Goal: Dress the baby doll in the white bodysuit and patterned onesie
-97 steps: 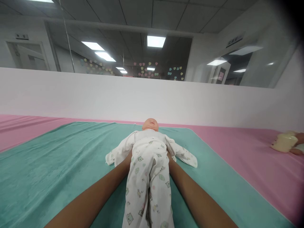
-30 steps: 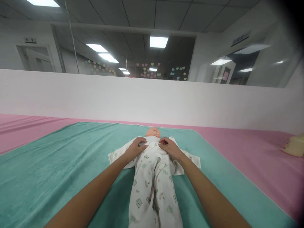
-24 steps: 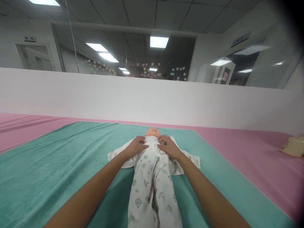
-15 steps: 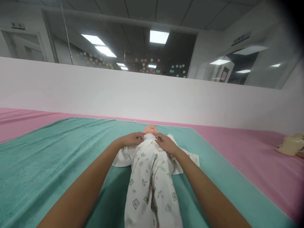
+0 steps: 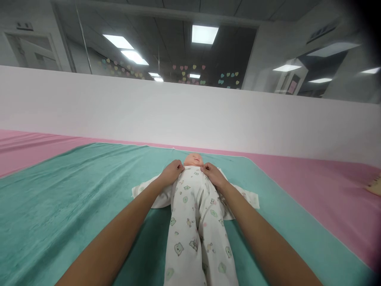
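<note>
A baby doll (image 5: 194,159) lies on its back on a green blanket (image 5: 71,198), its head away from me. White baby trousers (image 5: 187,206) with small green animal prints cover its body up to the chin, the legs stretching toward me. My left hand (image 5: 173,171) pinches the top edge of the trousers at their left corner, beside the doll's neck. At the right corner, my right hand (image 5: 214,174) grips the same edge with closed fingers. White cloth of a top (image 5: 250,197) spreads out on both sides beneath my forearms.
Pink padding (image 5: 321,182) surrounds the blanket, and a low white wall (image 5: 178,115) rises behind it. Above the wall is a glass pane with heart stickers (image 5: 228,75). A pale yellow object (image 5: 375,186) is cut off at the right edge.
Both hands have drawn the trousers' top edge up to the doll's chin, covering the white neck area seen before. The doll's face shows more, and the view has shifted slightly.
</note>
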Demonstrator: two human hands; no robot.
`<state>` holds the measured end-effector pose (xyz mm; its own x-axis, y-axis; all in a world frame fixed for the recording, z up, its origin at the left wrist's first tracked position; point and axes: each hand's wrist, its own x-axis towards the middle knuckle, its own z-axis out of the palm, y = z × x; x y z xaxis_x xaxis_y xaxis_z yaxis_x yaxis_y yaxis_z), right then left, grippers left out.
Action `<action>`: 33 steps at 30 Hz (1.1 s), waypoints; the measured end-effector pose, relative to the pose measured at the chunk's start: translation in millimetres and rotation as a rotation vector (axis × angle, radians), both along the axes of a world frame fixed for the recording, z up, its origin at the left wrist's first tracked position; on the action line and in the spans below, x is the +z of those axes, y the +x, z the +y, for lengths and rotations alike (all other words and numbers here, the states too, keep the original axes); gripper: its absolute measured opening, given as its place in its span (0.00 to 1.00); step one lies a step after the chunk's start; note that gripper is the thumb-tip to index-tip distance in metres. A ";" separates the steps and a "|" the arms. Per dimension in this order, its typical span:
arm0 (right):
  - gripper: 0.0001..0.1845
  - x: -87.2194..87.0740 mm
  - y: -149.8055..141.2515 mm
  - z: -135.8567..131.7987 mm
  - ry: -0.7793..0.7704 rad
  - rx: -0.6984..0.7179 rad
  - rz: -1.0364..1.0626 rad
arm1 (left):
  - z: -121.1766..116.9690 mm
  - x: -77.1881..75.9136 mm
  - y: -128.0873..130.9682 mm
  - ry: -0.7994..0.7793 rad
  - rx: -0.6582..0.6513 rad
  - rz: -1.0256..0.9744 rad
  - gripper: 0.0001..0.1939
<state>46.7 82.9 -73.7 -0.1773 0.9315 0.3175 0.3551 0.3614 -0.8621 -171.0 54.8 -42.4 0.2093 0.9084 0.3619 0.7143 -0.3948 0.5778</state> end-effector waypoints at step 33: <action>0.10 -1.9 16.8 -7.1 0.079 -0.124 -0.207 | -1.3 -6.3 -20.1 -0.090 0.088 0.130 0.14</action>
